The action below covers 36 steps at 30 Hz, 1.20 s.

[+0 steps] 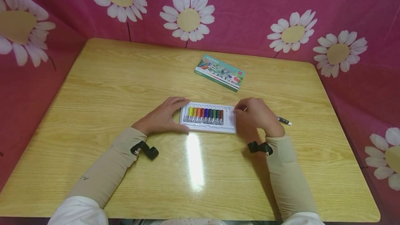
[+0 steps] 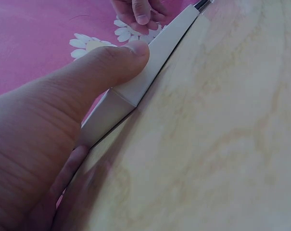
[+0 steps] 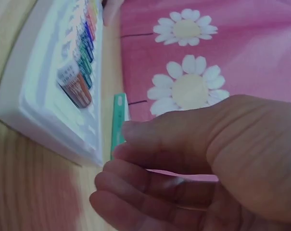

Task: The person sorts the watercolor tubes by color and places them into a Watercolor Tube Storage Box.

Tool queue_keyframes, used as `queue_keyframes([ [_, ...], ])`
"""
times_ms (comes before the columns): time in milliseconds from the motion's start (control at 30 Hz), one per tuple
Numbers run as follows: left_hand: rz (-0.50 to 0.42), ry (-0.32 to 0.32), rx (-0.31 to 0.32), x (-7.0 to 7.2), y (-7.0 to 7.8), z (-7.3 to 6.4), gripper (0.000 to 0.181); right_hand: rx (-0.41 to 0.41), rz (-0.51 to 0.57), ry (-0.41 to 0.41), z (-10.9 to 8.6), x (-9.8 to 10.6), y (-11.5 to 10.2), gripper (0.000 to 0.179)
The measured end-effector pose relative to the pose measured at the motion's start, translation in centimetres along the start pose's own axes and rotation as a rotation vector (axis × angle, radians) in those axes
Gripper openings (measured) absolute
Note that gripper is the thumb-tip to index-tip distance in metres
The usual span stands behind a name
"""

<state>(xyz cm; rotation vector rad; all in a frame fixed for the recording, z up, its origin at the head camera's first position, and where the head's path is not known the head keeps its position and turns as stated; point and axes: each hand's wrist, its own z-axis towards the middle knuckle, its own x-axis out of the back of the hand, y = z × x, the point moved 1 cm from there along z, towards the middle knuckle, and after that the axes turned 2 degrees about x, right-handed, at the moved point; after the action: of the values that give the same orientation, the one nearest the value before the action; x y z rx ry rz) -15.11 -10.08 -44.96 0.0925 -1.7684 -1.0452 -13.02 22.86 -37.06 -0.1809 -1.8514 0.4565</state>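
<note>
A white plastic tray (image 1: 230, 123) of small paint tubes (image 1: 206, 115) lies on the table. The tubes run from silver-grey and yellow through red, blue and green to brown, with bare slots at the tray's right end. My left hand (image 1: 165, 115) grips the tray's left end, thumb (image 2: 131, 53) on the near side, fingers along the far side. Beside the right end is my right hand (image 1: 256, 114), its fingers loosely bent. In the right wrist view, thumb and forefinger almost meet and nothing shows between them. Past that hand's wrist, a black pen-like stick (image 1: 283, 120) with a white tip is partly hidden.
Behind the tray, a green flat box (image 1: 219, 73) printed with flowers and pencils lies at an angle. The wood-grain table (image 1: 125, 68) backs onto a pink cloth (image 1: 237, 6) with white daisies. A bright light reflection falls in front of the tray.
</note>
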Motion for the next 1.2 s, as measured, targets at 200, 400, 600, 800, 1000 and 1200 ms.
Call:
queue_keyframes([
  [200, -0.001, 0.003, -0.001, -0.1, -0.2, 0.0, 0.112, -0.006, -0.033, -0.029, -0.6, 1.0, 1.0, 0.025],
  [400, -0.001, 0.008, -0.004, 0.0, -0.1, 0.0, 0.112, -0.03, -0.058, -0.072, -0.8, 1.8, 2.0, 0.031],
  [600, -0.002, 0.013, -0.006, -0.1, -0.1, 0.0, 0.111, -0.05, -0.061, -0.138, -1.1, 2.3, 3.3, 0.035],
  [800, 0.004, 0.005, -0.01, -0.1, -0.1, 0.1, 0.111, -0.084, -0.058, -0.205, -1.5, 2.8, 4.7, 0.036],
  [1000, 0.003, 0.005, -0.013, -0.1, -0.1, 0.1, 0.112, -0.145, -0.026, -0.253, -2.0, 3.2, 5.8, 0.04],
  [1200, -0.001, 0.007, -0.007, -0.1, 0.0, 0.1, 0.112, -0.213, 0.025, -0.288, -2.4, 3.4, 6.8, 0.049],
])
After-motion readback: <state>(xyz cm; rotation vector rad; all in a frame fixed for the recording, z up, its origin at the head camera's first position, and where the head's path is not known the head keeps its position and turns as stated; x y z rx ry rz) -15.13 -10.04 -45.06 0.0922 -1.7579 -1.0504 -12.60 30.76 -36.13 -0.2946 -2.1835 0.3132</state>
